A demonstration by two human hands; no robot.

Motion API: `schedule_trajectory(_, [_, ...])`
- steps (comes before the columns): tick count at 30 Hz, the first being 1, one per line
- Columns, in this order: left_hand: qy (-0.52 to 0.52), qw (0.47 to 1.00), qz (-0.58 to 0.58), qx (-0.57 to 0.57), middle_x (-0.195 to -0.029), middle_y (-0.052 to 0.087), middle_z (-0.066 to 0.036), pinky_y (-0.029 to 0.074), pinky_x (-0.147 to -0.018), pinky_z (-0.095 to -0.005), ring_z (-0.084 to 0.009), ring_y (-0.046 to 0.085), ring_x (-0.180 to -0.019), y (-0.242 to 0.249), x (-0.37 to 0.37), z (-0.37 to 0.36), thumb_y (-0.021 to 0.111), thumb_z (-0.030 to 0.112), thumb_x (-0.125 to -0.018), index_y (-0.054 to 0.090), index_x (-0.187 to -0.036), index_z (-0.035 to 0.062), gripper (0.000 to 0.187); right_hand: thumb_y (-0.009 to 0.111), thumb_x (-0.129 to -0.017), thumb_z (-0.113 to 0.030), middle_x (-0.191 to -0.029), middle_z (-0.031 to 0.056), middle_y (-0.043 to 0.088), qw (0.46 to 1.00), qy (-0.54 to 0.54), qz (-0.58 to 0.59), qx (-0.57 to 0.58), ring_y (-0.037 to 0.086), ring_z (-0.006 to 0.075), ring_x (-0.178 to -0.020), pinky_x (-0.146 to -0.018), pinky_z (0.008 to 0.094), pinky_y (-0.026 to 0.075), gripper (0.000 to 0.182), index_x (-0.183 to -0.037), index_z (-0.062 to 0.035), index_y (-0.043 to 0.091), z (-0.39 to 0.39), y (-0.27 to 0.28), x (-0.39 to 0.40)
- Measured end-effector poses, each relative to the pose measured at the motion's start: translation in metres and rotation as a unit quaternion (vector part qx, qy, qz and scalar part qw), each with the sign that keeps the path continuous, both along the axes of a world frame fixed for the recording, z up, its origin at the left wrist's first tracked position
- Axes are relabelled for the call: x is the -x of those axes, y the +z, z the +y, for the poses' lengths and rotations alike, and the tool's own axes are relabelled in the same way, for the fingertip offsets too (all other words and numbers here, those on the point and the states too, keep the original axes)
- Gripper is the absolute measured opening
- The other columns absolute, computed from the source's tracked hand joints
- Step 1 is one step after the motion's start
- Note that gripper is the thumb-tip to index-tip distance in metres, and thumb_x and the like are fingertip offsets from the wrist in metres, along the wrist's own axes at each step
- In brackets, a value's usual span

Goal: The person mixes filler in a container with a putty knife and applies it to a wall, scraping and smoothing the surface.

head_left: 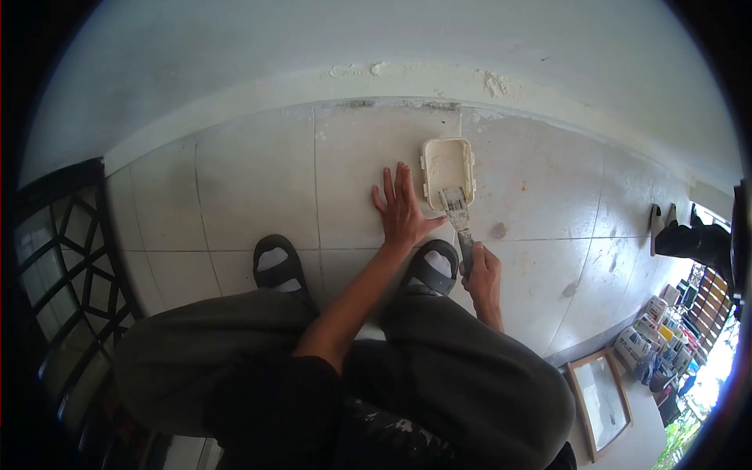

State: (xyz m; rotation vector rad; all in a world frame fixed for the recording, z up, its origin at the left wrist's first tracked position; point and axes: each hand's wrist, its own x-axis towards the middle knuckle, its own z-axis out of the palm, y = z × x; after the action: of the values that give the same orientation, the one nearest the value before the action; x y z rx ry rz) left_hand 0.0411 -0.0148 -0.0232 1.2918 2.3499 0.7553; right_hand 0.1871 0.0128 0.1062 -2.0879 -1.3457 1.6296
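Note:
A putty knife (pixel 462 232) is gripped by its dark handle in my right hand (pixel 484 280). Its blade, smeared with whitish paste, lies over the near end of a small cream tub (pixel 469 168). Pale paste coats the inside of the tub, which sits on the tiled floor. Just left of the tub, my left hand (pixel 403 215) is spread with its fingers pointing toward the wall and nothing in it. Its thumb reaches toward the blade; whether they touch is hard to tell.
Ahead stands a white wall (pixel 407 39) with rough patches low down. My sandalled feet (pixel 278 265) rest on the tiles (pixel 258 180). A dark metal grille (pixel 70 274) is at left. At right are a framed panel (pixel 601 403), piled boxes (pixel 630 345) and another person's dark-clothed leg (pixel 693 243).

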Motion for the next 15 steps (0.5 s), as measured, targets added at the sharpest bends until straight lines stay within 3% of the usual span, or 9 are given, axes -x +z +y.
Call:
schedule_trajectory(6, [0.052,0.998,-0.015,0.037,-0.152,0.030,-0.020,0.015,-0.107,-0.0664,-0.0407,0.021,-0.144,0.003,-0.005,0.013,0.086,0.058,-0.056,0.016,-0.150,0.0022,0.130,0.039,-0.104,-0.033,-0.057,0.0061,0.054,0.997,0.052,-0.056,0.034,0.050,0.0128,-0.046,-0.042,0.0296,0.037,0.047,-0.073,-0.0012,0.055,0.001,0.007,-0.005])
schedule_trajectory(8, [0.071,0.997,-0.008,0.024,-0.153,0.032,-0.015,0.016,-0.107,-0.0644,-0.0393,0.021,-0.145,0.001,-0.007,0.013,0.086,0.059,-0.055,0.016,-0.151,0.0048,0.130,0.038,-0.105,-0.035,-0.059,0.0053,0.055,0.993,0.039,-0.044,0.104,0.048,0.0118,-0.045,-0.041,0.0286,0.037,0.047,-0.075,-0.0023,0.055,0.006,0.019,-0.008])
schedule_trajectory(15, [0.063,0.997,0.002,0.035,-0.152,0.031,-0.017,0.016,-0.108,-0.0626,-0.0404,0.020,-0.144,-0.002,-0.002,0.007,0.087,0.054,-0.057,0.017,-0.150,0.0052,0.126,0.038,-0.105,-0.036,-0.059,0.0027,0.054,0.982,0.029,-0.030,0.182,0.045,0.0091,-0.045,-0.041,0.0255,0.035,0.045,-0.076,-0.0046,0.053,0.016,0.056,-0.021])
